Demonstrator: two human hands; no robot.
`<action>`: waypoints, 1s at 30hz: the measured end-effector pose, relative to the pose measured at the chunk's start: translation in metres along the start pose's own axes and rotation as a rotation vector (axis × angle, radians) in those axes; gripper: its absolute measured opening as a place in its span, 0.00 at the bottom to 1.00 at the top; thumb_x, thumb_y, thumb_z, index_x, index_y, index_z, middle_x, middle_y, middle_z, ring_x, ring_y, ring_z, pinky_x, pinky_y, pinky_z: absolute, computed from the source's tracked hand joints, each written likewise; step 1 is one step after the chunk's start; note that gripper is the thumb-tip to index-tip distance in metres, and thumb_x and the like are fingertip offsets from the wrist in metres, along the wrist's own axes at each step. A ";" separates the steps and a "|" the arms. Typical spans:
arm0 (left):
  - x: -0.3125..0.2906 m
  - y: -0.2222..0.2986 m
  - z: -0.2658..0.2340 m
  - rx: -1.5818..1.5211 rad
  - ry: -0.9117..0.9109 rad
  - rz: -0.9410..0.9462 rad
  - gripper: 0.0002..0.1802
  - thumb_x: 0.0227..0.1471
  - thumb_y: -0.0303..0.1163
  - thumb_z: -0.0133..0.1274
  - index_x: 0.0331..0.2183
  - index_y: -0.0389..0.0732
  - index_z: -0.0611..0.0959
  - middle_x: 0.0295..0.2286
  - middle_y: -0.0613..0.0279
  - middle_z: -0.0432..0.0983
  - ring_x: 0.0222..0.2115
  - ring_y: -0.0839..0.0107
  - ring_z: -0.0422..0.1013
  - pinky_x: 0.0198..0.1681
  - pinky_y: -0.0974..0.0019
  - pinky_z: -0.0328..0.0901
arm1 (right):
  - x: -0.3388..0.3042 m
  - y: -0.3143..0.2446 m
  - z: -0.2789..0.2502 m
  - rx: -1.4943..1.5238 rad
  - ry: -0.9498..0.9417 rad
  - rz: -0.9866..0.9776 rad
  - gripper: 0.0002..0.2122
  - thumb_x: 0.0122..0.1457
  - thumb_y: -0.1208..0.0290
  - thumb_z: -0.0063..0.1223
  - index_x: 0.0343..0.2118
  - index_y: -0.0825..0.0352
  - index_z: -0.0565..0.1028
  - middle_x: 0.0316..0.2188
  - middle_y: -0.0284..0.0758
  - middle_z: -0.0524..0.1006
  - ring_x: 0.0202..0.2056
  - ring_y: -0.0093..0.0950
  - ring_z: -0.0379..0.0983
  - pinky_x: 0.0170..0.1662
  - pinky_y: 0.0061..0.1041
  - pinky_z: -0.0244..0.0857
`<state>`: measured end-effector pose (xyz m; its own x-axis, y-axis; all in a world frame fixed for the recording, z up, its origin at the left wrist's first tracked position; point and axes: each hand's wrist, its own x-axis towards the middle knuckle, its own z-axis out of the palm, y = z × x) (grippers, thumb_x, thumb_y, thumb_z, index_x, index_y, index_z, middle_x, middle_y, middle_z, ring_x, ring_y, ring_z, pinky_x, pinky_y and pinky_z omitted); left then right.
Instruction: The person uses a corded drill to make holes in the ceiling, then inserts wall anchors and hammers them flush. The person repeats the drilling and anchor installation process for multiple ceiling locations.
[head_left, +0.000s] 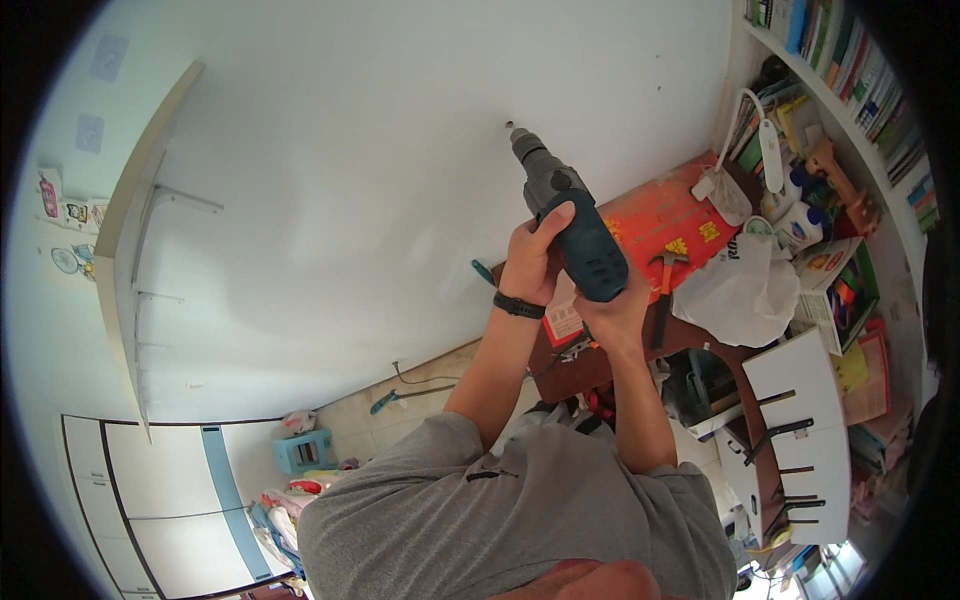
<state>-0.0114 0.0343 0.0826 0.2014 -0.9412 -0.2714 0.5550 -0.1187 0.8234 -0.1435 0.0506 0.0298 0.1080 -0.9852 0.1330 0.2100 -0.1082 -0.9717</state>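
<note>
A dark teal and grey power drill [592, 248] is held up against the white wall [350, 150]. Its chuck points up and to the left, and the tip meets the wall at a small dark hole [509, 124]. My left hand [530, 262] wraps the drill's body from the left, thumb laid over the top of the housing. Lower down, my right hand [618, 312] is closed at the rear of the drill, its fingers mostly hidden behind the tool; the drill's handle is also out of sight. A black band circles my left wrist.
To the right, a brown desk [690, 335] holds a red-orange sheet [660, 215], a hammer [664, 290] and a white plastic bag [745, 290]. Bookshelves [850, 70] curve along the right. A wall shelf [125, 200] juts out at left; a blue stool [303, 452] stands below.
</note>
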 end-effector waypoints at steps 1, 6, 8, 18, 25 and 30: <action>0.000 0.000 0.000 0.002 0.004 0.003 0.29 0.53 0.43 0.67 0.46 0.30 0.78 0.37 0.60 0.80 0.35 0.71 0.77 0.38 0.67 0.72 | 0.000 0.001 0.000 0.008 -0.005 -0.003 0.28 0.40 0.83 0.57 0.51 0.73 0.74 0.40 0.37 0.78 0.43 0.25 0.76 0.50 0.25 0.68; 0.002 -0.002 0.001 -0.003 -0.001 0.007 0.29 0.53 0.43 0.67 0.46 0.29 0.78 0.38 0.60 0.79 0.36 0.71 0.77 0.40 0.66 0.72 | 0.000 -0.004 -0.004 -0.008 -0.002 0.006 0.28 0.40 0.83 0.57 0.52 0.72 0.74 0.40 0.36 0.78 0.43 0.24 0.76 0.50 0.25 0.68; 0.003 -0.002 0.000 -0.005 -0.008 0.005 0.29 0.53 0.42 0.68 0.47 0.29 0.78 0.38 0.60 0.79 0.36 0.71 0.77 0.40 0.66 0.72 | 0.000 -0.003 -0.004 -0.012 0.008 0.020 0.29 0.40 0.83 0.57 0.51 0.72 0.74 0.39 0.35 0.78 0.43 0.24 0.75 0.49 0.24 0.68; 0.001 -0.001 0.000 -0.008 0.006 0.015 0.30 0.53 0.42 0.68 0.47 0.29 0.78 0.38 0.59 0.79 0.37 0.69 0.77 0.42 0.65 0.72 | 0.000 -0.008 0.000 0.022 -0.002 0.016 0.26 0.41 0.83 0.57 0.49 0.72 0.75 0.37 0.34 0.78 0.41 0.23 0.75 0.47 0.24 0.69; 0.002 0.000 -0.004 0.050 -0.016 0.005 0.28 0.55 0.44 0.65 0.47 0.31 0.79 0.41 0.59 0.79 0.42 0.68 0.75 0.48 0.62 0.70 | 0.000 -0.001 0.007 0.033 0.076 -0.047 0.18 0.40 0.82 0.60 0.39 0.72 0.77 0.31 0.32 0.80 0.34 0.20 0.76 0.40 0.23 0.71; 0.002 0.002 -0.002 0.028 0.023 0.002 0.31 0.51 0.43 0.69 0.47 0.28 0.78 0.38 0.59 0.80 0.36 0.70 0.78 0.41 0.66 0.73 | -0.001 0.009 0.005 0.044 0.040 0.023 0.23 0.40 0.83 0.58 0.45 0.73 0.76 0.35 0.34 0.79 0.38 0.22 0.76 0.43 0.24 0.70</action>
<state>-0.0085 0.0327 0.0823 0.2216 -0.9338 -0.2810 0.5318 -0.1258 0.8375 -0.1366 0.0517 0.0222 0.0741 -0.9920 0.1021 0.2507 -0.0806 -0.9647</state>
